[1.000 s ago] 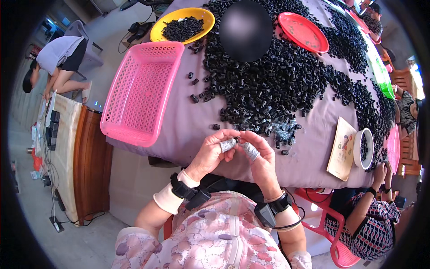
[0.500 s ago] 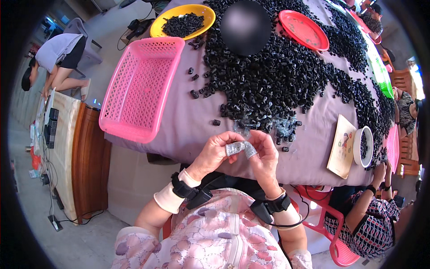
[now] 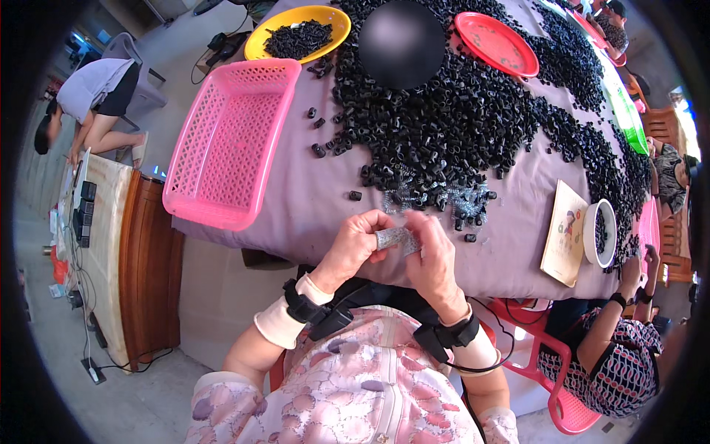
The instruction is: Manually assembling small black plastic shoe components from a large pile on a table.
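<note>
Both hands, left hand (image 3: 355, 244) and right hand (image 3: 433, 255), are pinched on a small grey part (image 3: 393, 237), which could be dropped off the table edge (image 3: 310, 255) if the pinch slackened.

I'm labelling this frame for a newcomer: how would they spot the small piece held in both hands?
Start at the purple-covered table and its near edge. There the left hand and right hand pinch a small silvery-grey piece; the loose pieces heaped behind are black.

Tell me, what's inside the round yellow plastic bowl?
The round yellow plastic bowl holds a heap of small black ring-shaped parts. The heap hides the bowl's bottom, so anything beneath it cannot be seen.
</note>
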The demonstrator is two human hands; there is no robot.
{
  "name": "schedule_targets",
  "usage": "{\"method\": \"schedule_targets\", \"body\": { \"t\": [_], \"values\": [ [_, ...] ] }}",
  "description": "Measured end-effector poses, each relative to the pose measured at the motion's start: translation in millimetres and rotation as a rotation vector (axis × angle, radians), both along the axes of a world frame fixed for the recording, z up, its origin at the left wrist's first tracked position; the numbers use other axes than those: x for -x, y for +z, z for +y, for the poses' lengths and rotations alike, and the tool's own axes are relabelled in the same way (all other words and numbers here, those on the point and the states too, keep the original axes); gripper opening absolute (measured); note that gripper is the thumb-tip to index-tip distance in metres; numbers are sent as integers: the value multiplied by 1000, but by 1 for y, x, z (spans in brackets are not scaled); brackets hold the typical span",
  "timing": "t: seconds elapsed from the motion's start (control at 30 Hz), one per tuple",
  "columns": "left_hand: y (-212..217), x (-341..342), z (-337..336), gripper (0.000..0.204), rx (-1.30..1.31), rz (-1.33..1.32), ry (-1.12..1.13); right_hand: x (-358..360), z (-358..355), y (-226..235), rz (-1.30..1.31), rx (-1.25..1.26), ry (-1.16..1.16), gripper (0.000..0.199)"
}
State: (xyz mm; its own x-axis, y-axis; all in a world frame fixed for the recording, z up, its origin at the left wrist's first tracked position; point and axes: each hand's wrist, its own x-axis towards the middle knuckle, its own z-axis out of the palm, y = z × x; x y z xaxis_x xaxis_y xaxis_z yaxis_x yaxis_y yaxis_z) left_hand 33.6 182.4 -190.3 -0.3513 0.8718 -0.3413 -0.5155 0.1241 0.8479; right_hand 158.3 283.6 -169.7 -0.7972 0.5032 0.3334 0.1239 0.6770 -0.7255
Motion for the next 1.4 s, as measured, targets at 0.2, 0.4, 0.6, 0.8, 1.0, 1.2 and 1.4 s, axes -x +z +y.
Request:
{"method": "schedule_targets", "body": {
  "t": [0.2,0.4,0.6,0.8,1.0,1.2,1.4],
  "values": [
    [8,-10,-3,8,-61,-19,21,7,-2,-15,115,636,-203,44],
    [15,-11,-6,21,-3,-4,-72,8,-1,-11,107,171,-212,58],
    [15,-16,-6,15,49,70,-29,11,-1,-7,89,-11,-231,64],
    [7,-20,-1,11,-57,197,18,10,-2,-3,91,-39,-197,65],
    [10,-15,-3,5,-97,184,7,11,-5,-7,15,233,-234,59],
    [17,-12,1,5,-101,376,-13,18,2,-29,210,815,-186,51],
    [18,-15,3,4,-96,468,71,28,-4,-19,247,1331,-212,48]
  ]
}}
